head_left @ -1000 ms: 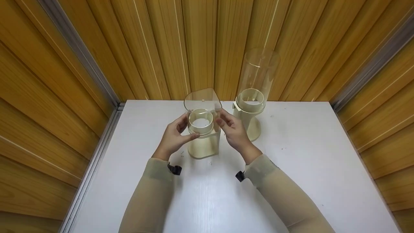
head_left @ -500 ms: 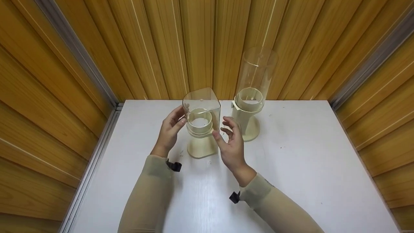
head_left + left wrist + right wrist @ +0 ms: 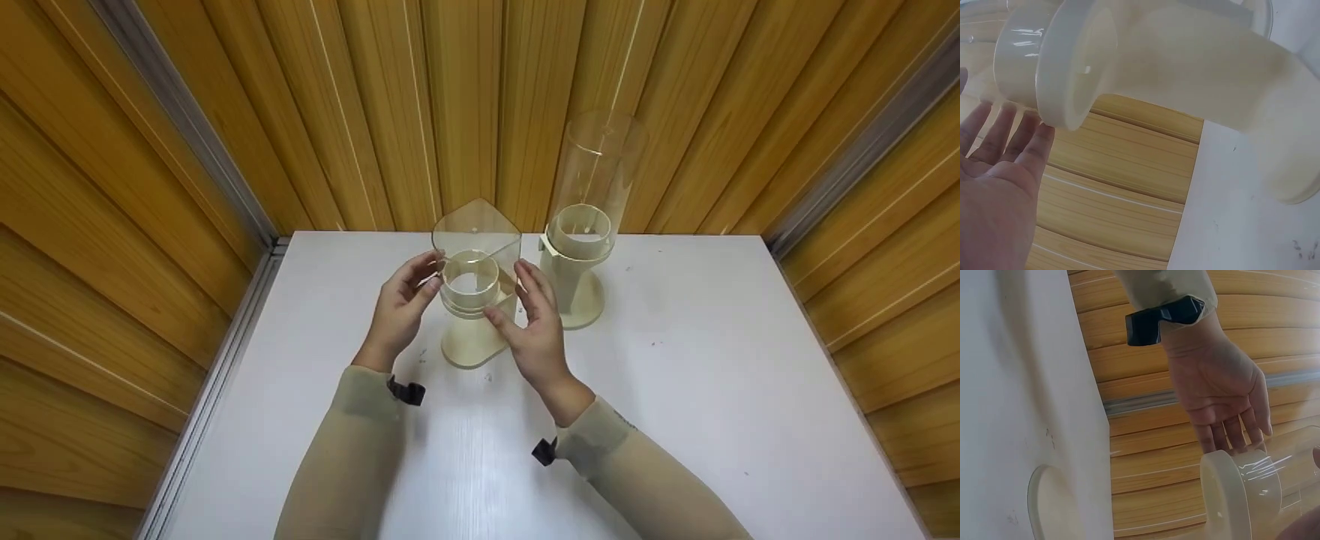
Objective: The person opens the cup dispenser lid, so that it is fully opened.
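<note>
Between the two hands stands a cream plastic stand point(image 3: 471, 294) with a round foot, a column and a ring on top. A clear plastic sleeve point(image 3: 477, 219), rounded on one side and pointed on another, rises around the ring. My left hand point(image 3: 395, 319) is at its left side; the left wrist view shows the fingers point(image 3: 1030, 138) extended, tips right at the sleeve and ring. On the right, my right hand point(image 3: 541, 341) has fairly straight fingers along the sleeve, thumb near the ring's front. Only a bit of my right hand point(image 3: 1303, 527) shows in the right wrist view.
Behind and to the right stands a similar cream stand point(image 3: 577, 262) with a taller, round clear tube point(image 3: 604, 154). Both are on a white table point(image 3: 690, 360) with small dark marks. Wood-look panels point(image 3: 465, 97) wall in the back and sides, close behind the stands.
The right hand has let go of the sleeve's edge and come nearer the ring's front. The left thumb has left the ring. The stand and sleeve have turned a little, the pointed corner shifting.
</note>
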`<state>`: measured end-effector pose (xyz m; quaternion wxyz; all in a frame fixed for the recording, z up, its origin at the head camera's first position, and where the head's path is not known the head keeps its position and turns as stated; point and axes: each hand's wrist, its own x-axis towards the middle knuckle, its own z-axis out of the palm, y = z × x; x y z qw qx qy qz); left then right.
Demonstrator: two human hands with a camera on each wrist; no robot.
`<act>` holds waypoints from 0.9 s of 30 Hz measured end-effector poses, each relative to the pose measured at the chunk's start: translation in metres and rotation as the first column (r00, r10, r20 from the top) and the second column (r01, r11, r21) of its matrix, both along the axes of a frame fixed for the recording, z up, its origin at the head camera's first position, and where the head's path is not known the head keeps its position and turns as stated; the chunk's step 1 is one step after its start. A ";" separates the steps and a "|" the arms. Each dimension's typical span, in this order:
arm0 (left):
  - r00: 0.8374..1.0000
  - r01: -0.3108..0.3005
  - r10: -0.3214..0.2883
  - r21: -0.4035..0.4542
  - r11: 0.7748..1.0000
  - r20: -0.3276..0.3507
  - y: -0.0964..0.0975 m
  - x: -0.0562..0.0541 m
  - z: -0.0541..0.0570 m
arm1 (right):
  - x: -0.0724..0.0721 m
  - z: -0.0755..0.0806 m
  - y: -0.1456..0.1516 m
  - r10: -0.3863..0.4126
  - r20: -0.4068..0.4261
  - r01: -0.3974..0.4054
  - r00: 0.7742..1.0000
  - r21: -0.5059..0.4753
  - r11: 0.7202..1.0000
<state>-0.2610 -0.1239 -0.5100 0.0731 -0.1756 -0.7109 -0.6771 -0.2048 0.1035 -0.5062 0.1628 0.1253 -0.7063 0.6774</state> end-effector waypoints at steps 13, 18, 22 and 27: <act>0.998 -0.048 0.046 -0.084 0.995 -0.033 0.012 0.024 0.004 | -0.016 0.005 0.016 0.114 0.059 -0.114 0.992 -0.005 0.993; 0.996 -0.058 0.049 -0.128 0.990 -0.071 0.021 0.036 0.007 | -0.022 0.004 0.025 0.191 0.074 -0.189 0.979 -0.029 0.982; 0.995 -0.063 0.051 -0.137 0.989 -0.089 0.025 0.041 0.009 | -0.026 0.004 0.031 0.244 0.086 -0.240 0.966 -0.057 0.969; 0.994 -0.074 0.062 -0.136 0.988 -0.094 0.024 0.040 0.009 | -0.022 0.007 0.032 0.244 0.099 -0.242 0.965 -0.025 0.970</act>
